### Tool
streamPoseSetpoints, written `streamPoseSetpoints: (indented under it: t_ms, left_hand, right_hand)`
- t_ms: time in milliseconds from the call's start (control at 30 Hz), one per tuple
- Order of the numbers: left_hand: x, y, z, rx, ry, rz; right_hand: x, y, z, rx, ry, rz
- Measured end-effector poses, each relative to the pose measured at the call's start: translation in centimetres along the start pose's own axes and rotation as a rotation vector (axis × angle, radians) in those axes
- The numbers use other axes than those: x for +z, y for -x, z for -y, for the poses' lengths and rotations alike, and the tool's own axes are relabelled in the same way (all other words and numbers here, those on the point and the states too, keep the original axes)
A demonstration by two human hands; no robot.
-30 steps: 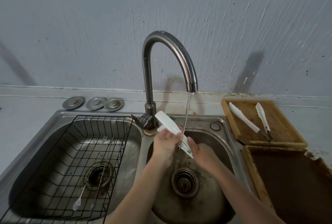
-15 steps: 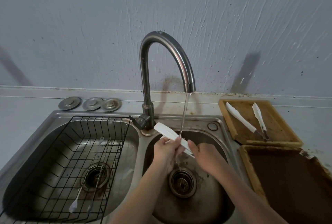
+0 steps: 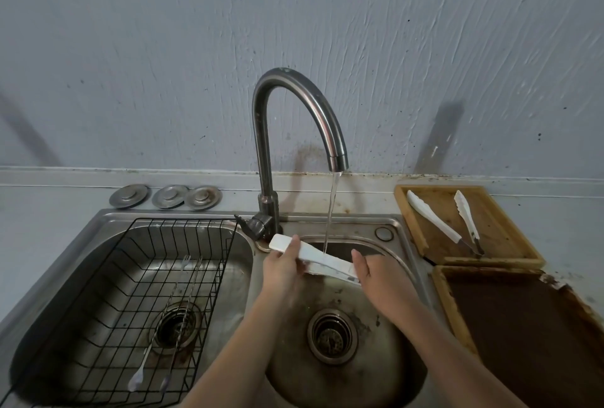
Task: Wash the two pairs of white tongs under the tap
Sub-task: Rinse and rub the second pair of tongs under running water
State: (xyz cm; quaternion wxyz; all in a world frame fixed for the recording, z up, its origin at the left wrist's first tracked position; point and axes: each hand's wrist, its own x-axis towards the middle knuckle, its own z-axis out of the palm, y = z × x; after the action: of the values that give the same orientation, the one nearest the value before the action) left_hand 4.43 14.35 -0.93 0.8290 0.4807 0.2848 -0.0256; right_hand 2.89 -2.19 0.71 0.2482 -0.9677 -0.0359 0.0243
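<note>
Now the flat white plastic tongs (image 3: 315,259) are gripped endwise by left hand (image 3: 281,268) and right hand (image 3: 380,277), fingers clamped, so the thin water stream (image 3: 330,211) strikes mid-blade.

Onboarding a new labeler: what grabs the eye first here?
Centre frame, both hands, left hand and right hand, hold white tongs under the running tap, over the right basin. A second pair of tongs lies in the wooden tray at right.

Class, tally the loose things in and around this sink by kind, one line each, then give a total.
White tongs: 2 (held; on tray)
Round metal sink plugs: 3
Wooden trays: 2
Wire basket: 1
Total: 8
</note>
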Motion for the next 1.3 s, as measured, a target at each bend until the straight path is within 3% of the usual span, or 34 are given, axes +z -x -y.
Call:
streamPoseSetpoints:
  t_ms: [133,300,467,600,767,900,1033,1167,1300]
  left_hand:
    - [-0.2,-0.7,1.1,-0.002,-0.088,-0.084]
    - [-0.4,-0.3,1.3,-0.173,0.287,-0.038]
    - [-0.4,-0.4,0.8,-0.210,0.395,-0.077]
    - [-0.6,-0.5,0.3,-0.153,0.496,-0.054]
    - [-0.8,-0.4,-0.2,-0.100,0.538,-0.031]
    - [-0.7,-0.2,-0.8,-0.147,0.597,-0.032]
    - [-0.2,0.2,-0.5,-0.211,0.623,-0.059]
    - [-0.3,0.5,0.3,-0.244,0.635,-0.080]
    - [-0.9,0.5,0.5,-0.212,0.641,-0.084]
  right_hand:
    - [-0.9,0.1,0.4,-0.099,-0.054,0.020]
    - [-2.1,0.4,1.1,-0.158,-0.137,0.051]
    - [-3.1,0.5,1.0,-0.129,-0.338,0.034]
    - [-3.2,0.4,1.1,-0.109,-0.347,0.100]
    - [-2.3,0.3,1.6,-0.089,-0.352,-0.041]
    - [-2.1,0.2,1.9,-0.173,-0.472,-0.131]
    - [-2.3,-0.4,2.2,-0.221,-0.433,-0.188]
    - [-1.8,-0.9,2.1,-0.116,-0.320,-0.214]
    - [-1.6,-0.9,2.2,0.020,-0.324,-0.086]
